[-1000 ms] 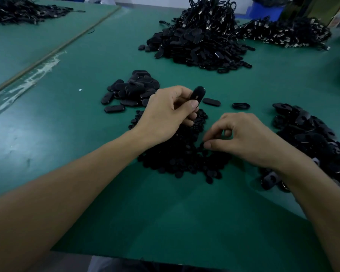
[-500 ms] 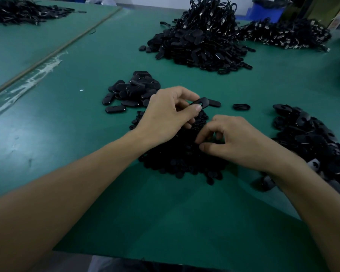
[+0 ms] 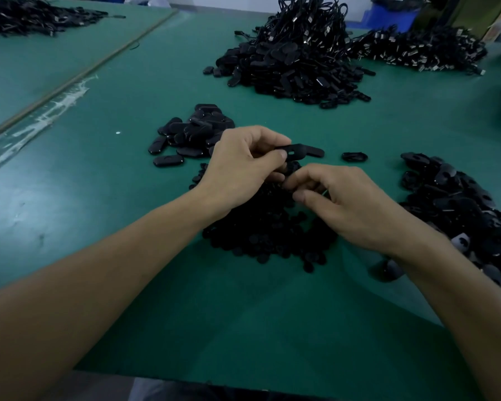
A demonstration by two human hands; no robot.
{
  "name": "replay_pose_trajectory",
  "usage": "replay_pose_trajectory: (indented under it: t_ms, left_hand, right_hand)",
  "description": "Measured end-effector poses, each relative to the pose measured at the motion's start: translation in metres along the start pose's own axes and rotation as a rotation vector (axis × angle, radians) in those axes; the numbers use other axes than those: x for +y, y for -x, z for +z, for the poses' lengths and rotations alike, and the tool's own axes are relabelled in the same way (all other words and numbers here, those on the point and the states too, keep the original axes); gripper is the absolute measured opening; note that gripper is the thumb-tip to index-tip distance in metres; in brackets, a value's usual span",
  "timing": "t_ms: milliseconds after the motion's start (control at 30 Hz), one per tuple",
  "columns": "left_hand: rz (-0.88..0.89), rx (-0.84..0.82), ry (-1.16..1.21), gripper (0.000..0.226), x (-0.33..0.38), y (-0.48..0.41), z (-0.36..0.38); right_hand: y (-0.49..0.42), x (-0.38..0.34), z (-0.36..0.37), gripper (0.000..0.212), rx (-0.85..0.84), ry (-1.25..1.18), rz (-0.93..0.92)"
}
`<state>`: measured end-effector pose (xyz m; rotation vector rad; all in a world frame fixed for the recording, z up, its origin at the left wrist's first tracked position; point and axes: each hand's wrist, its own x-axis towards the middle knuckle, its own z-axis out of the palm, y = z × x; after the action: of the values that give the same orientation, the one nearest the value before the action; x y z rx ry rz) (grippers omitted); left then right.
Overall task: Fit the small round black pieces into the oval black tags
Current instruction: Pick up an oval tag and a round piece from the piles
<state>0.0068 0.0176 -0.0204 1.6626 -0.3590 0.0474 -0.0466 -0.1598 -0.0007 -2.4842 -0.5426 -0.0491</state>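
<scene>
— Lowered and tipped flat since a moment ago, the tag (image 3: 297, 153) sits pinched in my left hand (image 3: 243, 169), hole up for loading. My right hand (image 3: 350, 206) has slid closer, fingers curled over the round pieces (image 3: 261, 233).
— Holding one?
— Can't tell; it's hidden.
— Around you?
— Just a green table (image 3: 128, 198), more tag heaps (image 3: 289, 65) behind.

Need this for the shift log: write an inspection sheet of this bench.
Surface: green mat, whitish residue along the left seam.
Job's things: oval tag in the left hand; round pieces pile under both hands; left tag pile; right tag pile.
Clutter: loose tag beyond the hands.
Hands: left hand pinches the oval tag; right hand curled at the round pieces pile, contents hidden.
Cables: looped cords in the far heap.
Surroundings: blue bin behind; second table's pile far left.
</scene>
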Motion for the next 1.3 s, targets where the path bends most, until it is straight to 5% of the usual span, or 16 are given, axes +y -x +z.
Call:
replay_pose_trajectory:
  t_ms: [800,1300]
  left_hand:
    - [0.032,-0.061,0.011,0.019,0.0039,0.0051,0.0025]
    - [0.124,-0.098,0.016,0.021,0.0040,0.0051,0.0054]
  right_hand:
    - [0.0006,0.0072,-0.0085,0.022,0.418,-0.605,0.093]
    - [0.0000,0.0027,-0.0081,0.021,0.424,-0.495,0.054]
